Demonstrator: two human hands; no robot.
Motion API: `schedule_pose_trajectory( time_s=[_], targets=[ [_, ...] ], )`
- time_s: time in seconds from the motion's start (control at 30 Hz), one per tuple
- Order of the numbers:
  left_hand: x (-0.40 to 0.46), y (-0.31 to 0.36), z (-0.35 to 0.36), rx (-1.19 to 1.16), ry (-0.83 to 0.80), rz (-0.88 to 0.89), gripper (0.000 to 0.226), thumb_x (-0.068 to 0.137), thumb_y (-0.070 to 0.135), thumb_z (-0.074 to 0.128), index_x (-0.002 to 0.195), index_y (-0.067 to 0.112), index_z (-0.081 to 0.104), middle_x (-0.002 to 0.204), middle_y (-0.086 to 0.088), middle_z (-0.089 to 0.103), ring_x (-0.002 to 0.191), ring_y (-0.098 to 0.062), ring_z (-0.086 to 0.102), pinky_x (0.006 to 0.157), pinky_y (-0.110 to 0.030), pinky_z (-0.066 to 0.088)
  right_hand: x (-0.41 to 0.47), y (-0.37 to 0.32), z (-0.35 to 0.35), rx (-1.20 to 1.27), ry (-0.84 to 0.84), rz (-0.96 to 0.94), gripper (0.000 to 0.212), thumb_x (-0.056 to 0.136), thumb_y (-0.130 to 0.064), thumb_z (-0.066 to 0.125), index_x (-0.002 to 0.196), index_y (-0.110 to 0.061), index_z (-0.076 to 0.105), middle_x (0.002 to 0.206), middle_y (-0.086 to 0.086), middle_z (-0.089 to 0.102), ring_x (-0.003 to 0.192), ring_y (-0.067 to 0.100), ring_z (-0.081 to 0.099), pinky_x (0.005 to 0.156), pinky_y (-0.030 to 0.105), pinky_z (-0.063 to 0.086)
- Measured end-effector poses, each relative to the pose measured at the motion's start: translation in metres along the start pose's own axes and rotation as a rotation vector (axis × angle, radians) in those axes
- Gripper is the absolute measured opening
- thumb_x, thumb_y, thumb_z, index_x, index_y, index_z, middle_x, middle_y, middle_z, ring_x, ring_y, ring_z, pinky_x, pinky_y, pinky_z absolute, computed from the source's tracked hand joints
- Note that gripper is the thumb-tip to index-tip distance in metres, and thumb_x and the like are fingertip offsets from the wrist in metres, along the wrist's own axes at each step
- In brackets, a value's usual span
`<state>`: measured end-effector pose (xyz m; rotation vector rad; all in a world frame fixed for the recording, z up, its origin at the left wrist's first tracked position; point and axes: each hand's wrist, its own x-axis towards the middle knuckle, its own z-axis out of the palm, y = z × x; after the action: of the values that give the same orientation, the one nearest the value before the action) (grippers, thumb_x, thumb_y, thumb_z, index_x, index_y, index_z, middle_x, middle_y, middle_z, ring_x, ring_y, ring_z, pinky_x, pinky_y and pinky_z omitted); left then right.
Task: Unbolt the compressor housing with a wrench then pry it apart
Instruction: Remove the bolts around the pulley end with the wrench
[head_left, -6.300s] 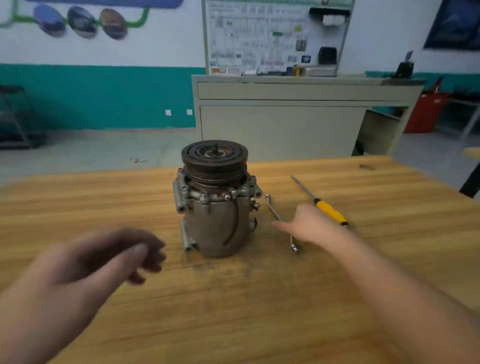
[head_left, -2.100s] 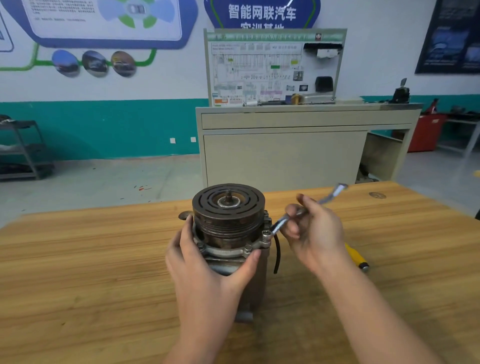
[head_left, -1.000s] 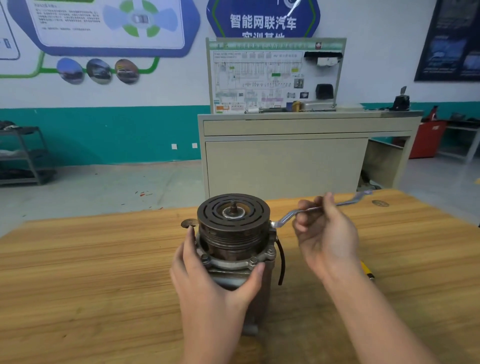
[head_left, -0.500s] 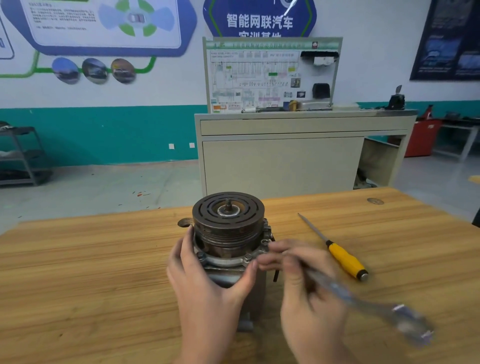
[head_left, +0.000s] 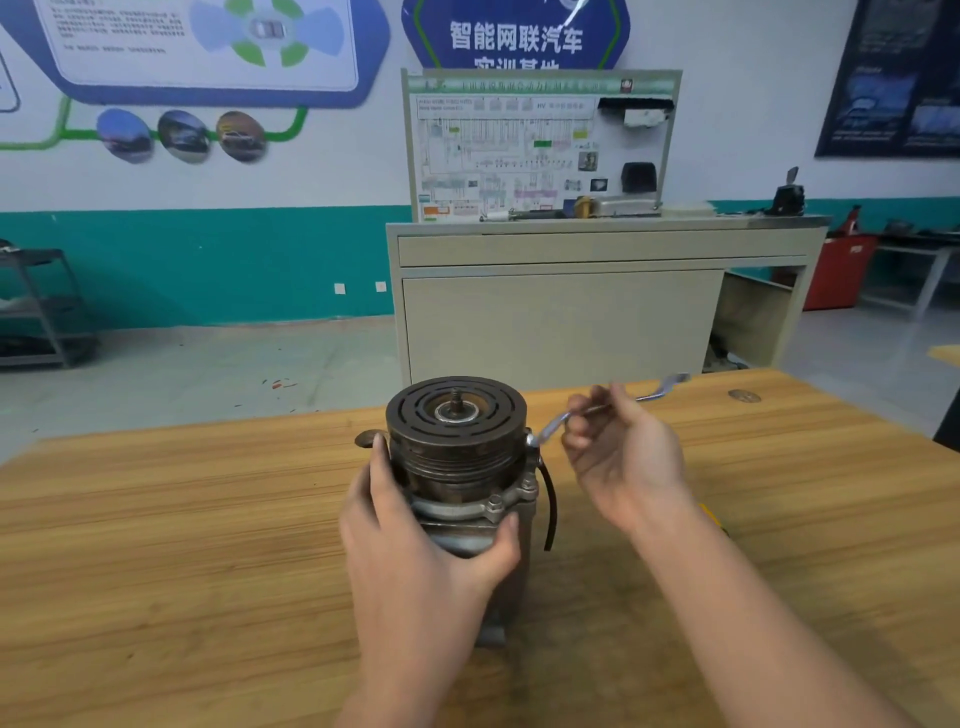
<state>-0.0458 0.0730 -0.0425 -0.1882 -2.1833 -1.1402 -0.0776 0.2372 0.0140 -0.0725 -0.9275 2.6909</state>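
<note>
The metal compressor (head_left: 457, 457) stands upright on the wooden table (head_left: 182, 545), its dark grooved pulley on top. My left hand (head_left: 415, 540) grips the housing from the near side, fingers on its left flank and thumb on its right, below the bolted flange. My right hand (head_left: 623, 462) holds the thin silver wrench (head_left: 556, 423) by its shank. The wrench's near end sits on a bolt at the housing's right rim, and its far end points up and to the right.
A sliver of the yellow-handled screwdriver (head_left: 714, 519) shows behind my right forearm. A small round mark (head_left: 744, 396) lies at the table's far right. Beyond the table stands a beige cabinet (head_left: 571, 301) with a wiring display board.
Half a second ago my right hand had swung the wrench down toward me at the right. Now it is back up, with the wrench on the right-rim bolt. My left hand keeps its grip.
</note>
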Motion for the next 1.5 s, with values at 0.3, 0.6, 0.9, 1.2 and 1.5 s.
schedule_pose_trajectory(
  time_s=[0.3,0.6,0.9,1.2,1.5],
  targets=[
    [0.02,-0.024,-0.008,-0.143,-0.069,0.011,0.121,0.051,0.07,0.062,0.15,0.019,0.016,0.128,0.012,0.033,0.123,0.0,0.029,0.103,-0.023,0.024,-0.068,0.022,-0.004,-0.318,-0.225,-0.655,0.014,0.089,-0.041,0.053,0.079,-0.032,0.058,0.074,0.008,0.067,0.055,0.025,0.068,0.052,0.028,0.054],
    [0.004,-0.009,-0.007,-0.15,0.026,-0.034,0.117,0.052,0.069,0.064,0.148,0.015,0.022,0.137,0.0,0.041,0.126,-0.007,0.031,0.102,-0.026,0.025,-0.077,0.047,-0.009,-0.675,-0.341,-1.044,0.017,0.099,-0.032,0.049,0.103,-0.02,0.061,0.094,-0.006,0.066,0.071,0.014,0.072,0.062,0.031,0.059],
    [-0.001,-0.001,-0.009,-0.064,-0.044,-0.023,0.123,0.051,0.057,0.075,0.15,0.015,0.016,0.145,-0.014,0.031,0.135,-0.026,0.027,0.109,-0.036,0.024,-0.073,0.067,-0.013,-0.822,-0.385,-1.213,0.018,0.101,-0.031,0.043,0.091,-0.02,0.054,0.086,0.002,0.062,0.079,0.011,0.064,0.074,0.019,0.051],
    [0.001,-0.007,-0.005,-0.048,-0.036,-0.01,0.121,0.05,0.059,0.072,0.15,0.022,0.014,0.143,-0.004,0.028,0.133,-0.02,0.024,0.105,-0.031,0.021,-0.004,0.012,0.013,0.024,0.126,0.016,0.028,0.101,-0.02,0.037,0.075,-0.014,0.045,0.044,-0.003,0.046,0.027,0.008,0.03,0.028,0.015,0.02],
    [0.004,-0.006,-0.007,-0.118,-0.034,0.006,0.116,0.05,0.048,0.077,0.148,0.027,0.018,0.139,-0.007,0.031,0.132,-0.022,0.026,0.105,-0.033,0.023,-0.049,0.016,-0.009,-1.031,-0.236,-0.385,0.019,0.058,-0.031,0.083,0.069,-0.022,0.071,0.036,-0.009,0.04,0.037,0.004,0.033,0.04,0.014,0.029]
  ],
)
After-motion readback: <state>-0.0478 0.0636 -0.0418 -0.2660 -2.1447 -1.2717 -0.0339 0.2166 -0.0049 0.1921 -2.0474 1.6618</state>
